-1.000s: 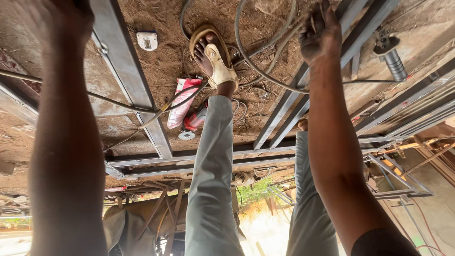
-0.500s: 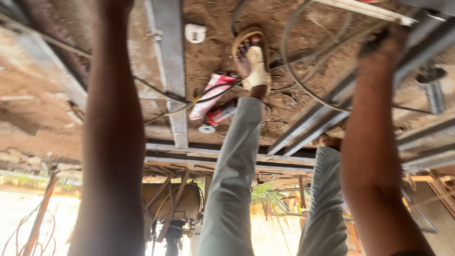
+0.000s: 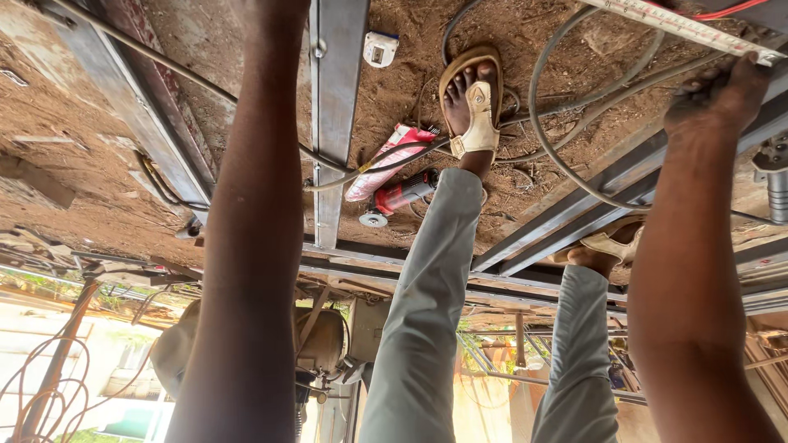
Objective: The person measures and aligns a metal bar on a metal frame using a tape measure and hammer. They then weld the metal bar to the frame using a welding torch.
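Brown packed earth (image 3: 107,164), strewn with grit and twigs, fills the upper part of an upside-down view, with the ground overhead and daylight below. Laid across that earth: a frame of grey steel, with one flat channel (image 3: 336,123) running straight up the middle and long paired rails (image 3: 566,213) slanting toward the right. Right hand (image 3: 718,94) at the upper right, fingers (image 3: 698,86) bent and bunched together, clamped down on the edge of a steel bar (image 3: 776,115), just beneath a pale measuring rule (image 3: 681,23) lying along it. Left forearm (image 3: 254,205) rising beside the channel and leaving the top edge, hand out of sight, so cannot tell how those fingers sit. Between the arms, two legs in pale grey trousers (image 3: 427,312), each foot in a tan sandal (image 3: 476,107) planted on the dirt. Beside the nearer foot, a red angle grinder (image 3: 402,195) touching a red and white packet (image 3: 386,160); a small white socket box (image 3: 379,49) higher up. Grey cables (image 3: 542,107) looping over earth and steel. Below, an open-sided workshop with more stacked metal framing (image 3: 509,361), green leaves and bright sunlit ground.
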